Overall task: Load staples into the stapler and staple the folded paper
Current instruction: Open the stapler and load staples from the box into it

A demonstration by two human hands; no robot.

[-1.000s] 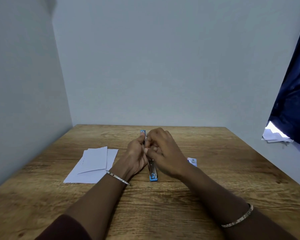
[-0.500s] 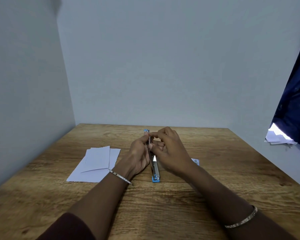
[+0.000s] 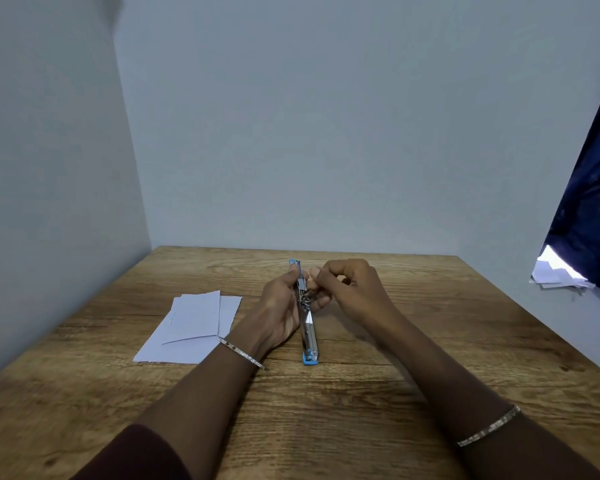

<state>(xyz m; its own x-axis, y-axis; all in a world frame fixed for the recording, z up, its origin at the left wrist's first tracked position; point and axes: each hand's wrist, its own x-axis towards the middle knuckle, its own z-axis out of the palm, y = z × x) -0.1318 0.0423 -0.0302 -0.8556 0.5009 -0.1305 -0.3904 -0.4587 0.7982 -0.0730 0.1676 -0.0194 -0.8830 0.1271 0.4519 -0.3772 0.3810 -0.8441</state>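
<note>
A blue and metal stapler (image 3: 308, 332) lies opened out flat along the middle of the wooden table (image 3: 326, 403), its staple channel facing up. My left hand (image 3: 281, 306) grips the far half of it from the left, thumb on the upper arm. My right hand (image 3: 355, 289) sits just right of the stapler with fingertips pinched together at the channel; what they pinch is too small to make out. The folded white paper (image 3: 196, 327) lies on the table to the left, apart from both hands.
Grey walls close the table at the back and left. A dark blue curtain (image 3: 593, 202) hangs at the right with loose white papers (image 3: 558, 277) under it. My right forearm hides the table behind it.
My right hand has shifted right, off the stapler's top, uncovering the open channel. The small blue packet seen by my right wrist earlier is now hidden.
</note>
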